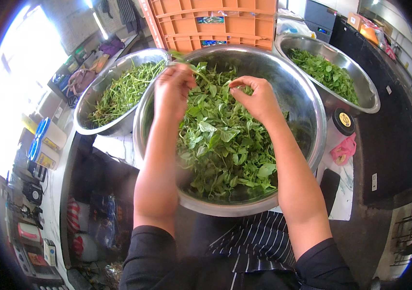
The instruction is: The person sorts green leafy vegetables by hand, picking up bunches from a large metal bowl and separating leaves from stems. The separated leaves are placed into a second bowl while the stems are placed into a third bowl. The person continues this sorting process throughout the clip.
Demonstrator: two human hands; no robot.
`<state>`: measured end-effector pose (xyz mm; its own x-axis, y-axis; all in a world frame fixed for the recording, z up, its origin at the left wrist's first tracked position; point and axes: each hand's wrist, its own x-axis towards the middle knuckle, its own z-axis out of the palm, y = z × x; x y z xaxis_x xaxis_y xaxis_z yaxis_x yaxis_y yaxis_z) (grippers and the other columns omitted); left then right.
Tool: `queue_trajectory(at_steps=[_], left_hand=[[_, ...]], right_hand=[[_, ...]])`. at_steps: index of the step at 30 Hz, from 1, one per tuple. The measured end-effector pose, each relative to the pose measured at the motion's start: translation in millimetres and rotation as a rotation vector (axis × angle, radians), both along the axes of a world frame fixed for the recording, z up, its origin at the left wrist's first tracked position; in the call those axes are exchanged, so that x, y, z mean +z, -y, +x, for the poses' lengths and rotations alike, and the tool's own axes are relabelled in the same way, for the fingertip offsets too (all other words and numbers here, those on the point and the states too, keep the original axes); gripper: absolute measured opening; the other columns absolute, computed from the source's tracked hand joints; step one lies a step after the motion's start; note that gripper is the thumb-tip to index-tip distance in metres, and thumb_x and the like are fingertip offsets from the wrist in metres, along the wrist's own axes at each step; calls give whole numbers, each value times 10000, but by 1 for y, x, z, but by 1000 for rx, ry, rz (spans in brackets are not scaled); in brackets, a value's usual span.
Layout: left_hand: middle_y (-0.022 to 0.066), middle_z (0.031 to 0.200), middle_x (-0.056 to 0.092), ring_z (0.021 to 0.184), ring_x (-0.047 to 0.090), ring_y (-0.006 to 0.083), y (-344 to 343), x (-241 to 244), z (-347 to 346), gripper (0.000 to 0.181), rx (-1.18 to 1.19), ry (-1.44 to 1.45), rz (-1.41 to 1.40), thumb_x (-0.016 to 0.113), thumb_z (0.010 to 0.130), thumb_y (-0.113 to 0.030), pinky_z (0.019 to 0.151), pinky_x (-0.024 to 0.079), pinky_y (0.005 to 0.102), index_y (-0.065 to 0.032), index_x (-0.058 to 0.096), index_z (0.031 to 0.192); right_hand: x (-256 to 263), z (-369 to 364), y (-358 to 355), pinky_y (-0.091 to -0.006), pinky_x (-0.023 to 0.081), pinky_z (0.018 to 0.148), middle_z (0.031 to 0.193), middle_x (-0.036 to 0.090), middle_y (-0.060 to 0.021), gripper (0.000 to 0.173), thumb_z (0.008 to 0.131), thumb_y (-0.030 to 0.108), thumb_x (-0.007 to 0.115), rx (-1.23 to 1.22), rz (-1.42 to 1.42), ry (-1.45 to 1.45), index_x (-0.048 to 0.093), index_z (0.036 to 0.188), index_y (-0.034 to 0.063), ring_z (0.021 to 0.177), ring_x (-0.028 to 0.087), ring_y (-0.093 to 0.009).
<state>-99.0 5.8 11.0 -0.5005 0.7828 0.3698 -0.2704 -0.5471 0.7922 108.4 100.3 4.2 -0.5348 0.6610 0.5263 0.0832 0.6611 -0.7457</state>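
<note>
A large round stainless steel bowl [300, 152] stands before me with a heap of leafy green herbs [224, 141] in it, which look like basil. Over the bowl's left rim, my left hand [175, 85] is closed on a green stem [200, 74]; hand and stem are blurred by motion. My right hand [255, 94] hovers above the right part of the heap, thumb and forefinger bent towards each other at some leaves. Whether a leaf is pinched between them cannot be made out.
At the left, an oval metal basin [82, 123] holds cut green stems [126, 90]. Another oval basin [367, 96], at the right, contains leaves [325, 72]. An orange plastic crate [213, 27] rises behind the bowl. A black-lidded jar [343, 122], pink plastic bag [343, 150] and dark phone-like slab [328, 190] lie right.
</note>
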Motion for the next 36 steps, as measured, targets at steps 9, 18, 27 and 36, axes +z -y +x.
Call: queue_trajectory(at_steps=[9,18,27,36], left_hand=[[140,1171,576,1023,579,254,18,-7,-53,425,444,41,-242,575,900,-192,846,466,363,22,498,1259],[145,991,674,1059,572,315,-3,-29,12,324,315,-1599,-854,583,695,54,922,445,394,-94,718,949],[86,852,666,773,615,186,3,-6,13,156,254,-1125,-509,713,762,-92,745,477,332,-42,719,910],[58,777,633,736,587,140,1,6,41,118,187,-1015,-263,714,763,-66,687,457,286,-11,702,868]], right_hand=[[-3,-1,-3,-338,496,765,869,685,-166,169,790,187,682,9,3,8,693,893,53,816,667,-278],[-3,5,-8,-339,493,796,883,694,-146,159,794,176,677,14,27,-17,693,881,43,838,668,-251],[3,3,-2,-326,500,785,885,692,-153,165,795,174,686,35,5,-2,696,900,47,854,672,-248],[-3,-2,-2,-334,492,788,913,691,-159,269,768,188,724,137,-59,90,696,1000,54,864,664,-238]])
